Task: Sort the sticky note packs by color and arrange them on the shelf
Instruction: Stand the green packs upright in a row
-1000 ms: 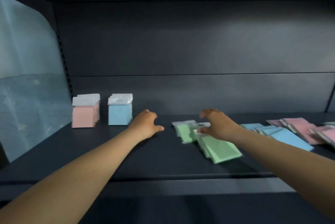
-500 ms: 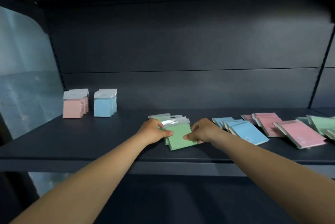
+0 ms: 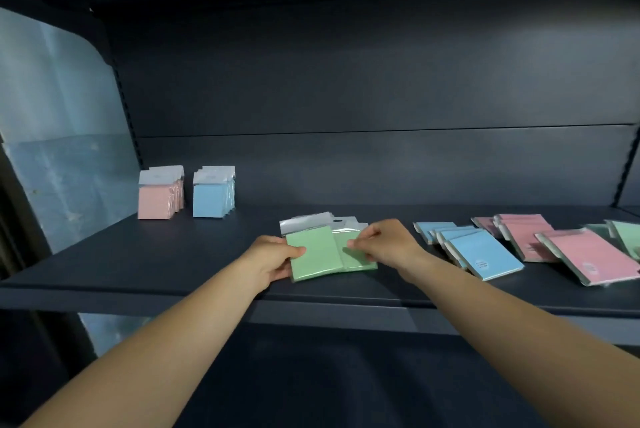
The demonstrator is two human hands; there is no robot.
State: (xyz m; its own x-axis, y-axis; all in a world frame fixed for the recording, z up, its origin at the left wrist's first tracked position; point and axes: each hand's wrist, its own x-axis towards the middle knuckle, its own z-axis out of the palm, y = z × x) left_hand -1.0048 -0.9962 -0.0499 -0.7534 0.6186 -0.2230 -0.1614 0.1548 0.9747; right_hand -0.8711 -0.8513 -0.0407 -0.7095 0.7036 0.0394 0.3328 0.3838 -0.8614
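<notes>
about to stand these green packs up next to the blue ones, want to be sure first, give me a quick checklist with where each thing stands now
1. Both hands on the green packs: ok. The left hand grips the left edge, the right hand pinches the right side.
2. Green packs squared into one bundle: not ok, they overlap unevenly.
3. Free spot right of the upright blue stack: ok, bare shelf there.
4. Upright pink stack and blue stack standing steady: ok.
5. All green packs gathered: not ok, more green packs lie at far right.
6. Pack count in hand: cannot tell.
</notes>
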